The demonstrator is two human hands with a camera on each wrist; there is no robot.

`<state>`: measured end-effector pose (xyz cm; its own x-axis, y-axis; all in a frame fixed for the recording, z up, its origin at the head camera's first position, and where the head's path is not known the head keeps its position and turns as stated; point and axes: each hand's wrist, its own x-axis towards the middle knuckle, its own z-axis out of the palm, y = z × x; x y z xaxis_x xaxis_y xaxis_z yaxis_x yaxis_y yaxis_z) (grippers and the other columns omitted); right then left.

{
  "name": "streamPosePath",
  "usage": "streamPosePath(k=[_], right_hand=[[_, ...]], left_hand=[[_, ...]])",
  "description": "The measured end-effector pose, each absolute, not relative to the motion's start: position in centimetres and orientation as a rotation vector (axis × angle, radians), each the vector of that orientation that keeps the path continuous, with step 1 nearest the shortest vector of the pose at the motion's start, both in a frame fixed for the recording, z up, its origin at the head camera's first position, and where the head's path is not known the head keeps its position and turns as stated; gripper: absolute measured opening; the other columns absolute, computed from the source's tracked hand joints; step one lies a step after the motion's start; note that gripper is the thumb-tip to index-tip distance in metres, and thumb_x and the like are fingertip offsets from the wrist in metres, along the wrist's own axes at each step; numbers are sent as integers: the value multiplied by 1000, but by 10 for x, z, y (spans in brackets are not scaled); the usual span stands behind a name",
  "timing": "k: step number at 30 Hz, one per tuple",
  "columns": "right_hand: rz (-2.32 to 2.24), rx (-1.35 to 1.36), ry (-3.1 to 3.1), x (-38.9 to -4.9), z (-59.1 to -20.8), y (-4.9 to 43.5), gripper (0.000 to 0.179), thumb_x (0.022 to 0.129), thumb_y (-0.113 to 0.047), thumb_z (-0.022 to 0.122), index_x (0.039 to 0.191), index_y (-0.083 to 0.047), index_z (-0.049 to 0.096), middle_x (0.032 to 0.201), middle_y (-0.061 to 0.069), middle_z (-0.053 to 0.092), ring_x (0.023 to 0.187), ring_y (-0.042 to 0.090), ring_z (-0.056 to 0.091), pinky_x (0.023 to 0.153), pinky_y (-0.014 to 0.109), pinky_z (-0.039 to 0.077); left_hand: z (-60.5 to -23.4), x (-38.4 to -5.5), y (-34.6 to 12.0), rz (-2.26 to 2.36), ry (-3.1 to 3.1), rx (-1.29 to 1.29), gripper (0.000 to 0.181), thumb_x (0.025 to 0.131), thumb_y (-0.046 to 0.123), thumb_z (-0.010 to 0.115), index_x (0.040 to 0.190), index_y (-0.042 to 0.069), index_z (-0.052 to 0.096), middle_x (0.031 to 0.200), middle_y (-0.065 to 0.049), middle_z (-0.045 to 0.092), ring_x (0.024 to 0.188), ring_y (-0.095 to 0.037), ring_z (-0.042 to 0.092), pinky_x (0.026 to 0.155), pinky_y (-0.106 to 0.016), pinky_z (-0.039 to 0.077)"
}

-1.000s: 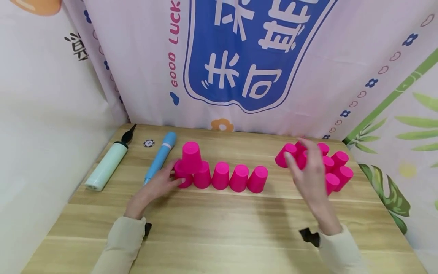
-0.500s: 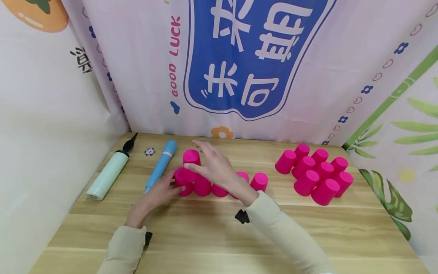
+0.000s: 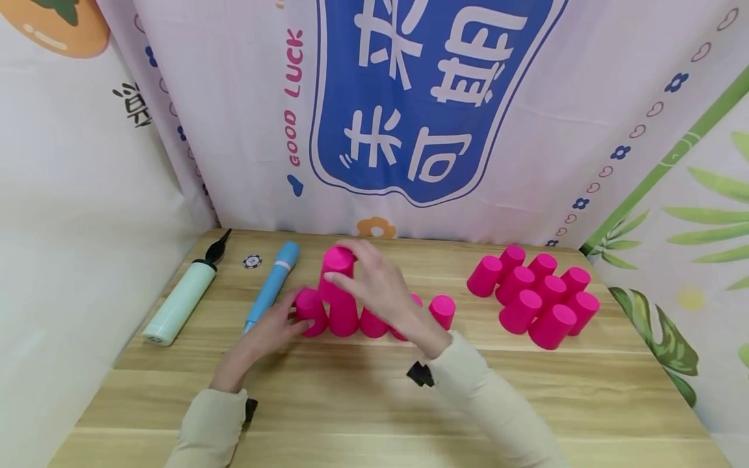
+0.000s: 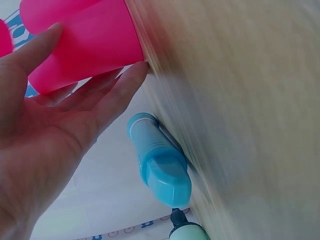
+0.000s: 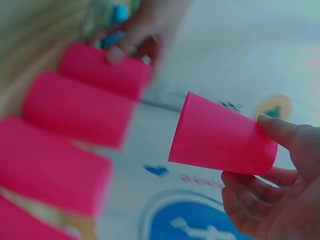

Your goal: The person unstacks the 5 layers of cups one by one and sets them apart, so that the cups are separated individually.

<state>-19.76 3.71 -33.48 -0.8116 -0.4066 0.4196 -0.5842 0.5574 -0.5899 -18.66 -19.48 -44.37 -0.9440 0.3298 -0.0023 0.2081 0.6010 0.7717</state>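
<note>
A row of upturned pink cups stands on the wooden table, the second from the left point(image 3: 343, 320) partly below a raised cup point(image 3: 335, 279). My right hand point(image 3: 380, 286) grips that raised cup near its closed end, between thumb and fingers. In the right wrist view, the held cup point(image 5: 220, 137) has its open rim apart from the row. My left hand point(image 3: 275, 328) holds the leftmost cup point(image 3: 313, 312) of the row at its sides, thumb in front. The left wrist view shows this cup point(image 4: 90, 45) with its rim at the table. My right forearm partly hides the row's middle.
Several more upturned pink cups point(image 3: 552, 326) form a cluster at the right. Left of the row lie a light blue tube-shaped pump point(image 3: 272, 286), a round chip point(image 3: 252, 261) and a mint green pump point(image 3: 181, 302). A printed cloth point(image 3: 246, 130) hangs behind the table.
My right hand has come from the right cluster to the upper cup, gripped it and lifted it slightly rightward off the two leftmost cups. My left hand stays at the leftmost cup.
</note>
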Motion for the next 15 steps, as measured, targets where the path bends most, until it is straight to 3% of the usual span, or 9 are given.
streamPosePath(k=[7, 15], right_hand=[[985, 605, -2408, -190, -304, 116, 54, 83, -24, 77, 129, -3, 56, 109, 8, 62, 93, 19, 57, 72, 30, 55], [788, 205, -2569, -190, -314, 208, 57, 87, -22, 72, 135, -1, 49, 118, 20, 58, 99, 35, 57, 78, 50, 54]], left_hand=[[-443, -186, -192, 1219, 2709, 403, 67, 93, 15, 64, 146, 1, 26, 135, -26, 49, 122, -43, 50, 99, -52, 46], [-443, -187, -193, 1200, 2711, 393, 66, 94, 16, 63, 146, 0, 26, 136, -25, 48, 123, -43, 49, 100, -52, 45]])
